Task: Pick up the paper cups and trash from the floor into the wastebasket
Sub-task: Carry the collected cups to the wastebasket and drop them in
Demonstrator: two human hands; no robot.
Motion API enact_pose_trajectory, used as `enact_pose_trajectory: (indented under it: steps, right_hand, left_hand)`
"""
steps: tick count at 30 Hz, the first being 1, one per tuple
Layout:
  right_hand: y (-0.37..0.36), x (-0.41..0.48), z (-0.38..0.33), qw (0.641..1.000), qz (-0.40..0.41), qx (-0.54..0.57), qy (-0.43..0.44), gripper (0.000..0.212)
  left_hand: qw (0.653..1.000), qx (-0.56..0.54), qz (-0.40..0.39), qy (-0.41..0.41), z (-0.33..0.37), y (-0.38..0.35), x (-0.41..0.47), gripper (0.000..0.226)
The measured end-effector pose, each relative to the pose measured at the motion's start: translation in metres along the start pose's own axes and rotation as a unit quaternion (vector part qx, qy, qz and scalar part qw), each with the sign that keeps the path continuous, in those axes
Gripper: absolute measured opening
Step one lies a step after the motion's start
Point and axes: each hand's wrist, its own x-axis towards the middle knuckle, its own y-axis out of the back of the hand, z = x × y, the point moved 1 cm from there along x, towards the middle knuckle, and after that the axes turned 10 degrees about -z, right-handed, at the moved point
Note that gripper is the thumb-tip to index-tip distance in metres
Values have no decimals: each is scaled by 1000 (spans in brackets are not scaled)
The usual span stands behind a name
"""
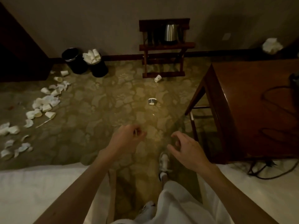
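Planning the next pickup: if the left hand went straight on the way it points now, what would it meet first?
Likely the dark-banded paper cup on the carpet ahead; the left hand, pinching a thin pale stick, hangs above it, so depth is unclear.

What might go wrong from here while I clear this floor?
The right wastebasket is already heaped with cups, so more may tumble out; the left wastebasket looks to have room. The thin stick pinched by the left hand could slip and vanish on the dim patterned carpet. The dark cup lies in the walking path and could get stepped on.
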Motion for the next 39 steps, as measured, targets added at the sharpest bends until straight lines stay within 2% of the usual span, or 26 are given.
enact_pose_trajectory:
  steps: [4,9,14,21,25,31,36,39]
  right_hand:
    - [26,106,17,1000,-11,-6,-4,35]
    - [65,213,30,998,-49,-10,-45,32]
    - [94,307,41,990,-109,-13,-87,36]
    - [111,466,61,973,-173,12,-153,39]
    - [106,566,79,963,-184,48,-194,37]
    - [59,706,137,950,-197,95,-222,26]
    - [-12,811,217,934,-230,138,-236,23]
    - [-60,868,275,919,-250,168,-254,24]
  left_hand:
    - [998,17,-51,32,-6,19,102,26]
    - [995,9,-71,68,-13,43,210,25]
    - [988,-51,-102,107,-30,61,311,19]
    - [981,-90,-128,117,-87,76,472,17]
    - [967,-130,-151,156,-132,73,571,13]
    - [950,-175,-177,189,-207,27,710,15]
    - [943,-189,-183,205,-273,-54,809,15]
    - [923,-224,-200,240,-315,-117,852,13]
